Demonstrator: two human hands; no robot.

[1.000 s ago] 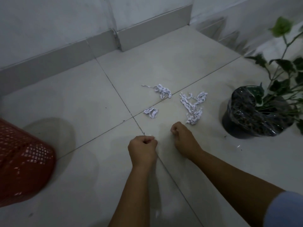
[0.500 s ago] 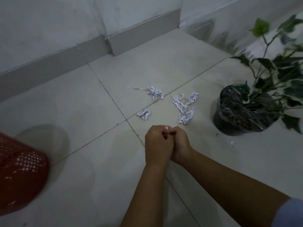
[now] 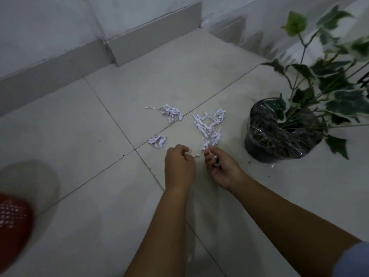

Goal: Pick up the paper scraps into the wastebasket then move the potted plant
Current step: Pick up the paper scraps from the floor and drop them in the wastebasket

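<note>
White crumpled paper scraps lie on the tiled floor in three clumps: one far, one small on the left, one larger on the right. My left hand is curled just below them and pinches a thin paper strip. My right hand is turned palm up beside it, its fingers bent around a few paper scraps. The potted plant, a dark pot with green-and-white leaves, stands to the right. The red mesh wastebasket shows at the lower left edge.
Grey walls with a skirting board close the far side and form a corner behind the plant. The plant's leaves spread up and right over the floor. A grey shadow lies next to the wastebasket.
My hands, pressed together half a second ago, have drawn apart. The right hand has turned palm up with scraps in it. The view has shifted slightly toward the plant.
</note>
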